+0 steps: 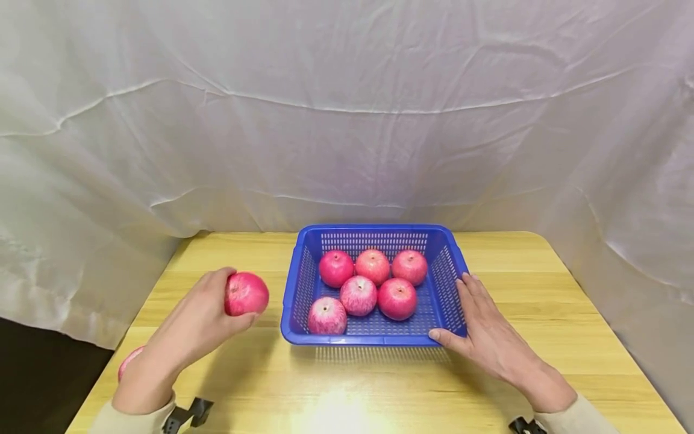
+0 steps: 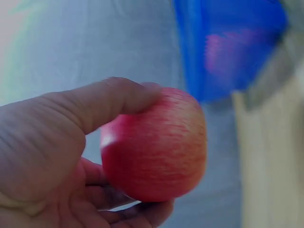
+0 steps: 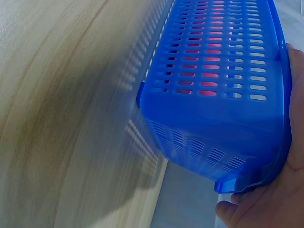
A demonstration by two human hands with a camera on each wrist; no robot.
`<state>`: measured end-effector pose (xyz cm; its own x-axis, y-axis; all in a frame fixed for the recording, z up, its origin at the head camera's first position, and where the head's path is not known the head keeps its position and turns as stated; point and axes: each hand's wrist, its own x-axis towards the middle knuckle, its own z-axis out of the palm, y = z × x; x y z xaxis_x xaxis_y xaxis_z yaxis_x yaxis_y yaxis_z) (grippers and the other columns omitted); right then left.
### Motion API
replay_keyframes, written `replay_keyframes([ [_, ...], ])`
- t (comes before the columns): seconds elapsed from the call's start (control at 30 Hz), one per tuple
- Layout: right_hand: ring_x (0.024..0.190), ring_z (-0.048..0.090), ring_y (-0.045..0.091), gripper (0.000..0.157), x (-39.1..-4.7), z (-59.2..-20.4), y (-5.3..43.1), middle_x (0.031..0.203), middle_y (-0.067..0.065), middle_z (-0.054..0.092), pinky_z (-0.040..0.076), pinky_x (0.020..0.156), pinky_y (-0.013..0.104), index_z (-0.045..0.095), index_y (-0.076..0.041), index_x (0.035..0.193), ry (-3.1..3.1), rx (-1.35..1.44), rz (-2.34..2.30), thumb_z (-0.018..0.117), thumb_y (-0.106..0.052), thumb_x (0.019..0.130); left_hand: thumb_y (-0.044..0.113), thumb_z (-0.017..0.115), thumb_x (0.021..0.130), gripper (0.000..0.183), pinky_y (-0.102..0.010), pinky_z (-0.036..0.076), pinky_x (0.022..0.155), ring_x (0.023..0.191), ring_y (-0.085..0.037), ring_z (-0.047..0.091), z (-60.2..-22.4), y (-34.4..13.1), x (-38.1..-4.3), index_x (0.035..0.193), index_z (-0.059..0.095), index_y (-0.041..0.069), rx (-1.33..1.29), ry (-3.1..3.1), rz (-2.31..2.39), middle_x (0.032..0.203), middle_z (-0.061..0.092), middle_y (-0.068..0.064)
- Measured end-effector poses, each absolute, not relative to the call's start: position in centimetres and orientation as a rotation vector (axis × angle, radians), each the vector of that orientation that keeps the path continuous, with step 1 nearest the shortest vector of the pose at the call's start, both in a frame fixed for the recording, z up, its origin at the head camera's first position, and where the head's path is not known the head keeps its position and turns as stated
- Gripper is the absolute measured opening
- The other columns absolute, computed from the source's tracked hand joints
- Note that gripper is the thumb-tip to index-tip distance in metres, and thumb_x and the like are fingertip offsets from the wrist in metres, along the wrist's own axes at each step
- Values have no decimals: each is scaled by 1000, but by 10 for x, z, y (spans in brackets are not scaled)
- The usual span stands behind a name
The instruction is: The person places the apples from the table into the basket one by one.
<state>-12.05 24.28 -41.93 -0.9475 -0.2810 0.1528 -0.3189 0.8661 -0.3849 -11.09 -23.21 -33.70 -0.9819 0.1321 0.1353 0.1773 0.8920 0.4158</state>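
Note:
My left hand (image 1: 197, 322) holds a red apple (image 1: 247, 293) above the table, left of the basket. In the left wrist view the thumb lies on top of this apple (image 2: 156, 147) and the fingers curl beneath it. A blue plastic basket (image 1: 364, 340) with slotted walls stands mid-table, with several red apples (image 1: 398, 299) inside. At its near right corner rests my right hand (image 1: 496, 337), fingers extended along the right rim and thumb at the front rim. The right wrist view shows that hand against the basket's rim (image 3: 285, 95).
Another apple (image 1: 129, 361) lies at the table's left edge, mostly hidden behind my left forearm. The wooden table (image 1: 542, 283) backs onto a hanging pale cloth (image 1: 347, 150), which also runs along both sides.

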Motion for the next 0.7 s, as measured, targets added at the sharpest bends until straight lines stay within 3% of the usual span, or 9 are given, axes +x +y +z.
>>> replay_keyframes([
  [0.2, 159, 15, 51, 114, -121, -419, 243, 172, 30, 15, 30, 120, 72, 15, 6, 166, -2947, 476, 634, 70, -63, 94, 35, 88, 82, 79, -53, 61, 88, 110, -34, 66, -306, -184, -118, 143, 52, -3, -425, -2902, -684, 129, 64, -21],
  [0.4, 159, 15, 51, 114, -121, -419, 243, 172, 30, 15, 30, 120, 72, 16, 6, 165, -2944, 473, 635, 70, -64, 94, 36, 88, 81, 81, -44, 61, 94, 111, -26, 64, -296, -137, -134, 144, 51, 2, -646, -2964, -672, 127, 62, -12],
  [0.57, 159, 15, 52, 114, -121, -419, 243, 172, 30, 15, 30, 120, 71, 16, 7, 165, -2943, 474, 635, 70, -64, 94, 33, 88, 81, 79, -44, 57, 105, 118, -28, 64, -294, -109, -152, 143, 53, -3, -877, -2977, -514, 131, 63, -14],
  [0.7, 159, 16, 52, 115, -121, -419, 243, 172, 31, 15, 30, 121, 71, 16, 7, 165, -2948, 469, 634, 70, -65, 93, 31, 89, 82, 77, -41, 57, 104, 115, -25, 64, -296, -91, -166, 142, 54, -2, -1026, -3007, -364, 125, 64, -12],
])
